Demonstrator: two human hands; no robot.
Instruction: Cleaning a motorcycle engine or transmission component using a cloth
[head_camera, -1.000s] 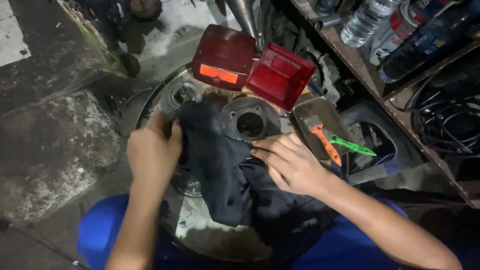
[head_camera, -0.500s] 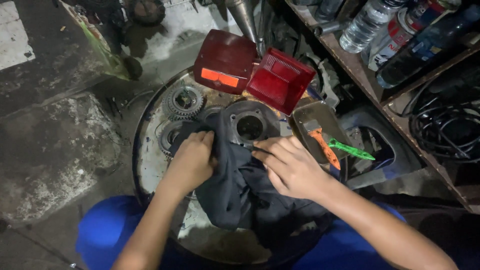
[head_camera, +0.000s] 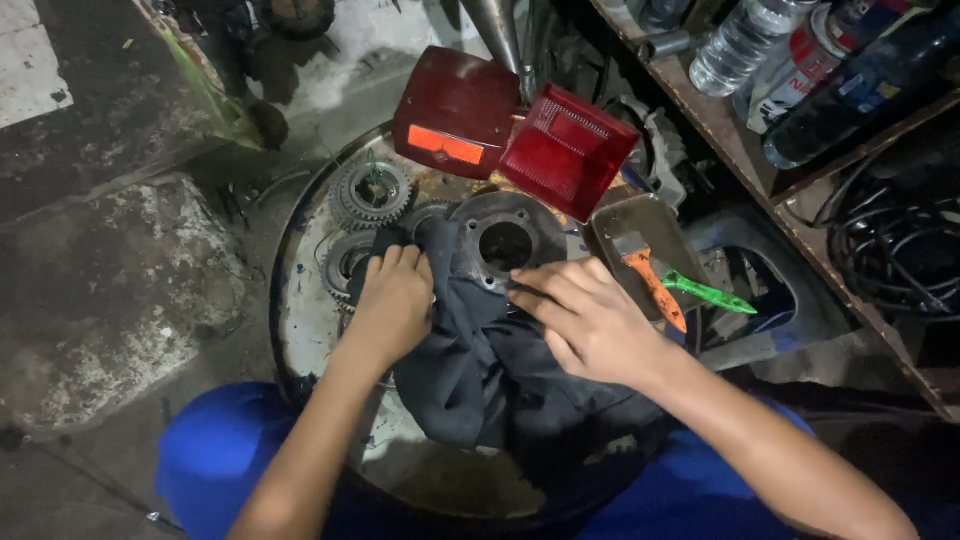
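Left hand is shifting rightward, bunching the dark rag; right hand is pressing open-fingered, wiping the metal disc.

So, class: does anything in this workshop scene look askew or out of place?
Yes. Two red lamp covers lean tilted against each other at the round tray's far rim, and a green-handled tool pokes over the small metal tray's edge.

Both hands press dark rag onto metal hub — left hand, right hand.
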